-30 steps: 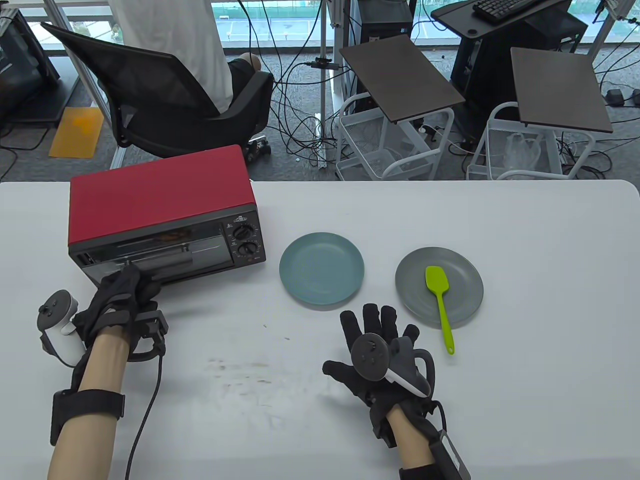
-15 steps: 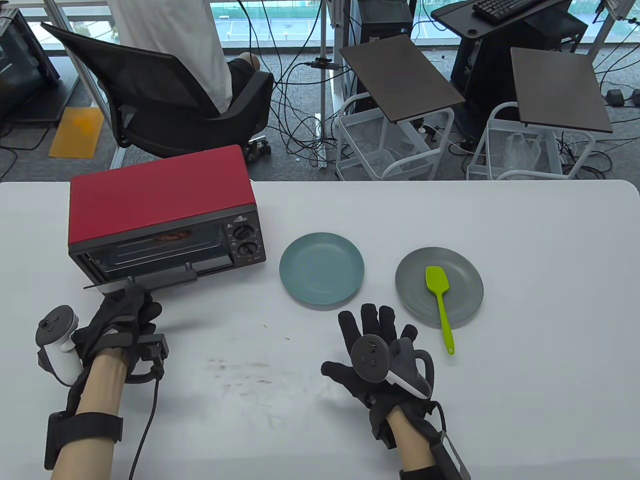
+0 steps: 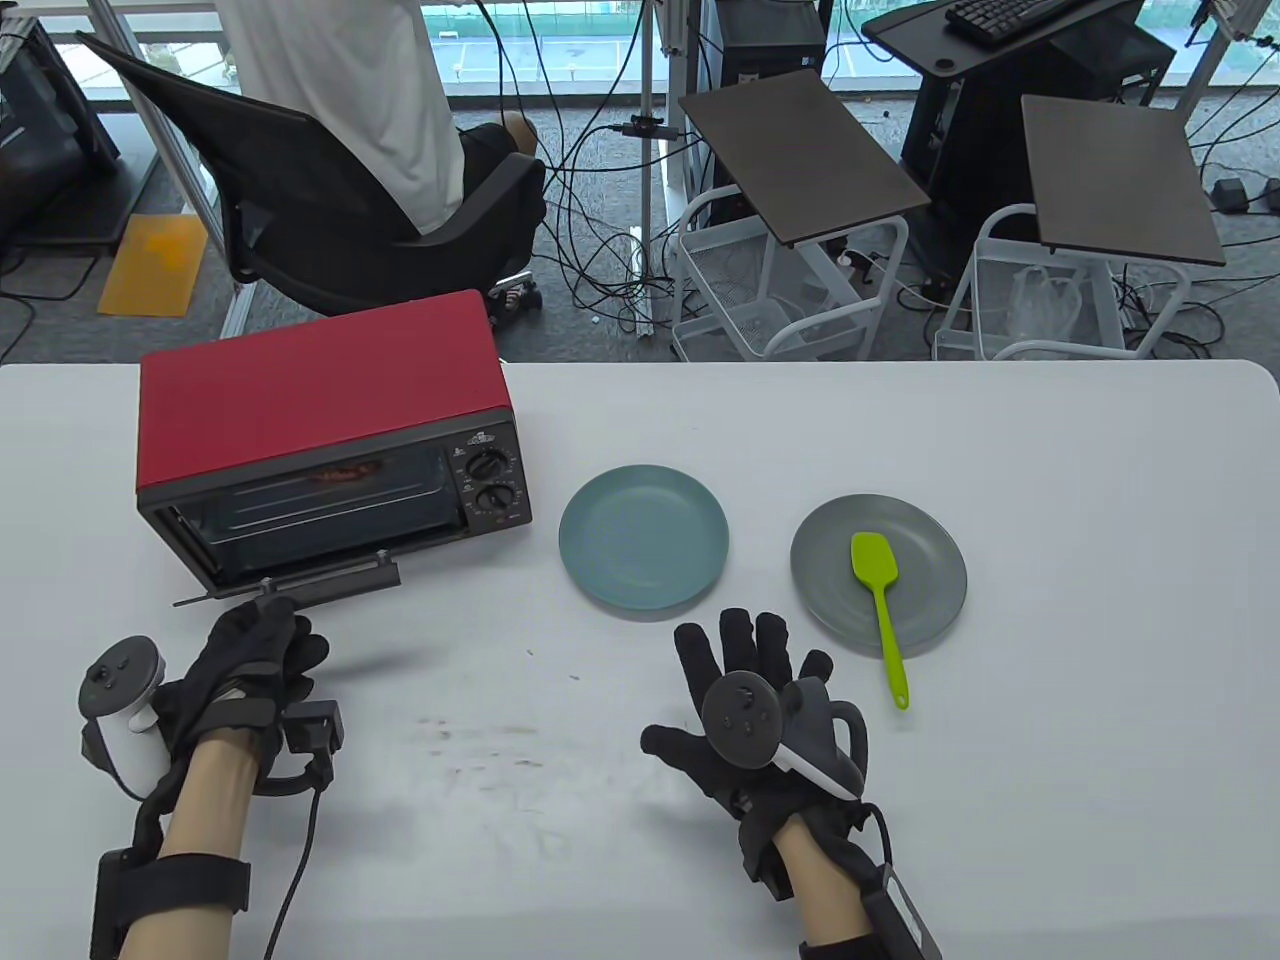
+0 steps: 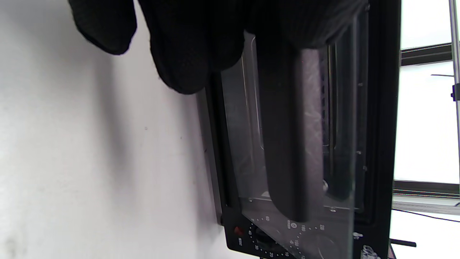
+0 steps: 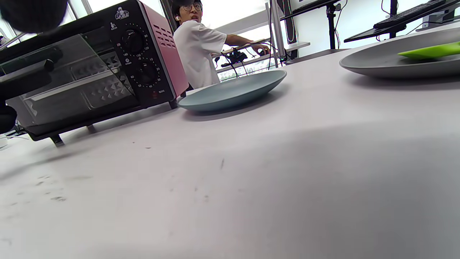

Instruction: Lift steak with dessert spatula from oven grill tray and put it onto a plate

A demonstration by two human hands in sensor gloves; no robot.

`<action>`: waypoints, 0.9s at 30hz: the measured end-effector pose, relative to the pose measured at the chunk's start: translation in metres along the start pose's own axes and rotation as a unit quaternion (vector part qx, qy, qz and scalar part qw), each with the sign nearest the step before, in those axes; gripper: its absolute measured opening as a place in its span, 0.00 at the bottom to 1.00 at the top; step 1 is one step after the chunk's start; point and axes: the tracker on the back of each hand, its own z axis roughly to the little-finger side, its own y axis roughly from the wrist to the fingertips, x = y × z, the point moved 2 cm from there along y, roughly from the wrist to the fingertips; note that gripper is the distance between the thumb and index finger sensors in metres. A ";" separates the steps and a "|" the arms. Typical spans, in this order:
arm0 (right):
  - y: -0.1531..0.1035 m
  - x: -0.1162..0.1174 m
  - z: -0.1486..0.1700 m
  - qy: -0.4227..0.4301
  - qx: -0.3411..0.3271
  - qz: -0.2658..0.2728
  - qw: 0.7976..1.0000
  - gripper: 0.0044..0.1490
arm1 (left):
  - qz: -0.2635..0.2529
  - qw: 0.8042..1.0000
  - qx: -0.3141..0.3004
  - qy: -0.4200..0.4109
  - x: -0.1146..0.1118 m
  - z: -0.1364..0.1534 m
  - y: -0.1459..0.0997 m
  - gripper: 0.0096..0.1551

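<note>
Peering through the oven (image 3: 325,440) opening: only a reddish-brown sliver of steak (image 3: 345,472) visible deep inside on the tray (image 3: 320,500), rest hidden by the housing; shape hard to make out. Tray edges also cut off by the door frame. Door (image 3: 290,585) pulled down near flat, seen edge-on from above; glass and handle (image 4: 293,144) clearer in the left wrist view, which sits on its side. Spatula (image 3: 880,610) green, blade on the grey plate (image 3: 935,545), handle end hanging over the rim onto the bench (image 3: 1050,700); only the blade tip cut into the right wrist view. Blue plate (image 3: 643,535) bare, between oven and grey plate.

Left hand (image 3: 250,650) low at the door's front edge, fingers (image 4: 187,46) curled over the handle's left end, grip wrapped on it; exact thumb placement hidden under the glove. Tracker (image 3: 118,690) sticking out to the left of the wrist.

Right hand (image 3: 750,690) palm down on the bench just before the blue plate, grip spread, fingers straight and fanned, thumb out to the left, holding nothing. Near the spatula handle, not touching.
</note>
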 end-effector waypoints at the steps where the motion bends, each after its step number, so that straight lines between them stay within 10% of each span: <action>1: 0.000 0.000 0.000 0.000 0.000 0.000 1.000 0.62 | 0.003 1.000 0.001 0.010 0.000 0.001 0.000 0.31; 27: -0.001 -0.001 -0.001 0.001 -0.003 0.004 1.000 0.62 | 0.023 0.978 0.075 0.193 -0.003 0.030 -0.009 0.32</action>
